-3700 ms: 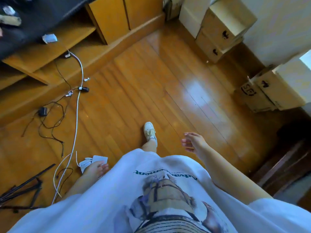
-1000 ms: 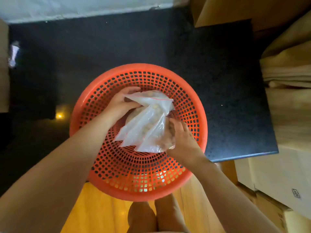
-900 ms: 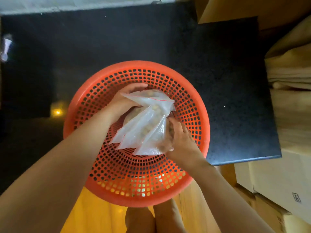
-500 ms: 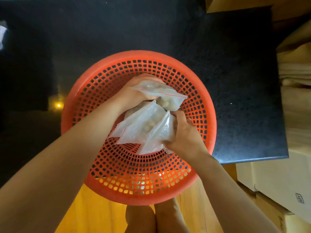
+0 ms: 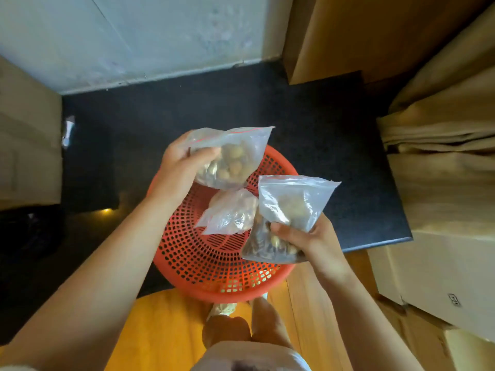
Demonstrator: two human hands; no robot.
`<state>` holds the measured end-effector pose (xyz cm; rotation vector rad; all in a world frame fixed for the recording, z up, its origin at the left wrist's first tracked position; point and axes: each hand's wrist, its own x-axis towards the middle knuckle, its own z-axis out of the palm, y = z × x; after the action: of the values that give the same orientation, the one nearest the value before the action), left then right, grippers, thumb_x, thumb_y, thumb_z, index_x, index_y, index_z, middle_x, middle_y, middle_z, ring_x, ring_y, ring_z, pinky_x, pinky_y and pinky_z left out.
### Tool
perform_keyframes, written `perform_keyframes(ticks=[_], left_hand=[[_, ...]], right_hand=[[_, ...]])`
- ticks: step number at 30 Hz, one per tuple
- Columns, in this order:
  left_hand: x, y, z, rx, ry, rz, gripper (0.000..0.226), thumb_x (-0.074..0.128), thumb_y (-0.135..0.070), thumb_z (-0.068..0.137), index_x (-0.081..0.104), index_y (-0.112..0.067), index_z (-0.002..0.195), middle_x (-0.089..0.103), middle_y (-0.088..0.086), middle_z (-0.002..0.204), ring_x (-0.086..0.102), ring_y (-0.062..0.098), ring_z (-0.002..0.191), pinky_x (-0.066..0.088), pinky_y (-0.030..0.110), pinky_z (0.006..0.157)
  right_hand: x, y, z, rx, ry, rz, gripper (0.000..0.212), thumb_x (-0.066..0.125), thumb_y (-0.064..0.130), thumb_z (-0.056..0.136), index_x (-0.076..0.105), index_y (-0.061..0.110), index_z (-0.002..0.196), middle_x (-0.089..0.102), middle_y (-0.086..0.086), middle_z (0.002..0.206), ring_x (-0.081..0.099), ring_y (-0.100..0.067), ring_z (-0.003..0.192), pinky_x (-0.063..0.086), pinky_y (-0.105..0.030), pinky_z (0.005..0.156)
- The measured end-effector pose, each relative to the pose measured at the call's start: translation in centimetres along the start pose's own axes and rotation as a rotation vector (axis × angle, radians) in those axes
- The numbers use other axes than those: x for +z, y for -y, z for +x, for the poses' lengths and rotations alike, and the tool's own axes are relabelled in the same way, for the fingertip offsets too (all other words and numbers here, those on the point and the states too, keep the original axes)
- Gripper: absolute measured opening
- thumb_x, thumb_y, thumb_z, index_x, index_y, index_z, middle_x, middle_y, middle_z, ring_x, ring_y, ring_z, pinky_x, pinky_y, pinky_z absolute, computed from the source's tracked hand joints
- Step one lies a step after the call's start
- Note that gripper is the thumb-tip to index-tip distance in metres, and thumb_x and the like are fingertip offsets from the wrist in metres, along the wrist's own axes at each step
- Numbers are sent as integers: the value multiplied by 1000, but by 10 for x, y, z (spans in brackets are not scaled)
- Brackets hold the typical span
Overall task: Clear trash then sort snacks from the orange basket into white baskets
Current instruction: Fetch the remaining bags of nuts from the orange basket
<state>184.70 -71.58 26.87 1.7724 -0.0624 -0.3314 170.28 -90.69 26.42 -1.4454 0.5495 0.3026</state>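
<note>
An orange perforated basket (image 5: 214,269) sits at the near edge of a black countertop (image 5: 334,167). My left hand (image 5: 176,167) grips a clear zip bag of round pale snacks (image 5: 235,159), held above the basket's far rim. My right hand (image 5: 308,242) grips two clear zip bags above the basket's right side: one with pale snacks (image 5: 292,204) and a darker one (image 5: 267,245) beneath it. A third kind of clear bag (image 5: 230,212) hangs between my hands over the basket; which hand holds it I cannot tell. No white baskets are in view.
A pale wall (image 5: 134,36) backs the counter. Wooden cabinet panels (image 5: 375,36) and beige folded fabric (image 5: 442,124) stand at the right. Cardboard boxes (image 5: 442,277) sit lower right. Wooden floor (image 5: 166,330) and my legs are below the basket.
Both hands have lifted out of the basket with the snack bags and spread apart, left hand up and away, right hand to the right. The view has pulled back.
</note>
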Motion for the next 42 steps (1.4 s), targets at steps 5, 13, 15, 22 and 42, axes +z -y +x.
perform_keyframes(ticks=[5, 13, 15, 22, 42], left_hand=[[-10, -22, -62, -127, -63, -304, 23, 54, -22, 80, 66, -24, 100, 70, -7, 98, 64, 9, 98, 48, 28, 89], [-28, -30, -155, -473, 238, -647, 27, 53, -37, 83, 76, -28, 94, 75, -4, 100, 71, 15, 94, 58, 28, 72], [-33, -32, -173, -488, 356, -645, 25, 57, -32, 76, 76, -27, 90, 75, -4, 93, 72, 14, 87, 58, 27, 68], [-12, -39, -217, -375, 811, -291, 35, 86, -36, 49, 77, -28, 82, 75, -3, 84, 71, 14, 77, 57, 24, 65], [86, -18, -604, -135, 1981, 406, 44, 73, -42, 48, 65, -25, 88, 72, -7, 77, 70, 12, 75, 53, 19, 62]], right_hand=[[3, 14, -56, -4, -41, 247, 43, 69, 16, 71, 60, 12, 113, 71, -10, 106, 67, -27, 99, 56, -34, 84], [33, -6, -163, 52, -255, 522, 59, 61, 21, 73, 48, 10, 130, 63, -18, 121, 61, -36, 107, 50, -48, 91], [40, -18, -192, 34, -328, 558, 66, 61, 18, 71, 42, 11, 133, 57, -21, 128, 56, -41, 114, 43, -56, 98], [70, -58, -296, -2, -790, 586, 65, 77, 22, 57, 50, 21, 117, 67, -11, 110, 68, -27, 96, 56, -41, 80], [289, -260, -633, -119, -1979, 1123, 57, 80, 27, 50, 59, 26, 103, 70, -3, 98, 69, -22, 90, 57, -40, 78]])
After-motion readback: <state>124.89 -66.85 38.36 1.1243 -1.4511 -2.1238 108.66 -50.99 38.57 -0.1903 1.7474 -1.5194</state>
